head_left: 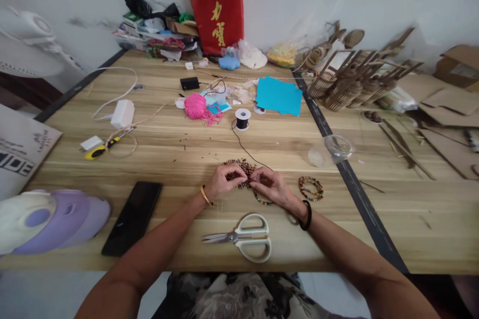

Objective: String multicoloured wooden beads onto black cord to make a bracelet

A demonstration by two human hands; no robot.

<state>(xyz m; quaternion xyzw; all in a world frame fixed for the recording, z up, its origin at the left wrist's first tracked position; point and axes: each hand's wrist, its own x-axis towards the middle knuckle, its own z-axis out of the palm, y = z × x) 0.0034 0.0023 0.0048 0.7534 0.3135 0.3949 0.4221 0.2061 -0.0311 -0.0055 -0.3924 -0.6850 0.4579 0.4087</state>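
Toward the left on the wooden table (168,169): black phone (131,219), lying flat. Next, left hand (223,181) at the near edge of the loose beads (245,165), thumb and forefinger curled toward each other; cannot tell whether fully closed, or on what. Nearer, scissors (235,237), handles to the right. In a pile behind and between 2 hands, loose beads, small and multicoloured: probably light, hard, quick to roll, best pinched 1 at a time. Beyond, spool (242,120) of black thread (243,146), likely limp, best held close to the end. Below the right hand (273,188), strung beads (264,202), partly hidden, likely flexible, best held by the thread. Right thumb and forefinger also bent inward; grip impossible to tell. Farther right, apart, bead coil (313,193).
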